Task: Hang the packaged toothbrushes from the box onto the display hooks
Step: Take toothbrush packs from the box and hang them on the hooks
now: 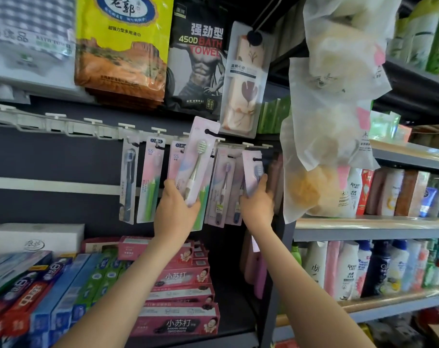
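We note toothpaste boxes (62, 285) on low left shelf. Left hand (176, 212) grips bottom of pink toothbrush pack (199, 156), tilted, hole at black hook (211, 133) (overlapping hung packs behind). Right hand (259, 205) clasps second toothbrush pack (252, 169) by lower end, hole at neighbouring hook (258, 159). Shampoo bottles (351, 267) far right.

A shop's toiletries aisle: packaged toothbrushes (151, 182) hang on display hooks (128, 126) mid-frame, toothpaste boxes (180, 280) are stacked lower left, shampoo bottles (351, 270) line shelves (364, 228) at right, and bagged bath towels (198, 54) hang along the top.
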Demonstrator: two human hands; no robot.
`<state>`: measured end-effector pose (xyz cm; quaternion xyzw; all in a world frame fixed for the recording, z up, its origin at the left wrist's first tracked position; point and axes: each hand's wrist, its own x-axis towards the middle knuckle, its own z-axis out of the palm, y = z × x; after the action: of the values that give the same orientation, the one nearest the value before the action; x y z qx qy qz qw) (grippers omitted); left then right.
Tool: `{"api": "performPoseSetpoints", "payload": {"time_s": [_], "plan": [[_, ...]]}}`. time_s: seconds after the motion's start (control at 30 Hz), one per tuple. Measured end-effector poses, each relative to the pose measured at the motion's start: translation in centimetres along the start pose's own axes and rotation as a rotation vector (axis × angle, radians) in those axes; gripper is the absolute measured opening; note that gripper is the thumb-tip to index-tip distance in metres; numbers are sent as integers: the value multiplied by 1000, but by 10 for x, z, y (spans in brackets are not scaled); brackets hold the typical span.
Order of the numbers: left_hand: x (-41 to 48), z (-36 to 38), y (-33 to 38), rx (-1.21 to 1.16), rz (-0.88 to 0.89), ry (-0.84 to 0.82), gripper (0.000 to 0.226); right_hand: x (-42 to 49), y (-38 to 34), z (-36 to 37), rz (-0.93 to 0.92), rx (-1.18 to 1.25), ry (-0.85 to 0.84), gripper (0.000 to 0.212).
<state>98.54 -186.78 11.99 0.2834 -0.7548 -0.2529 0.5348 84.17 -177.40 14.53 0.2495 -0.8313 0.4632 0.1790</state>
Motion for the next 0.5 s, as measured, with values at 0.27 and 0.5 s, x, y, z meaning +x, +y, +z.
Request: {"api": "performPoseSetpoints", "payload": {"time_s": [0.27,0.5], "plan": [[0,-5,-15,-19,-15,15,42,-3,6,6,-36,-122,-39,74],[0,-6,-26,-19,-4,-2,41,12,4,9,-36,-167,-24,76]]}}
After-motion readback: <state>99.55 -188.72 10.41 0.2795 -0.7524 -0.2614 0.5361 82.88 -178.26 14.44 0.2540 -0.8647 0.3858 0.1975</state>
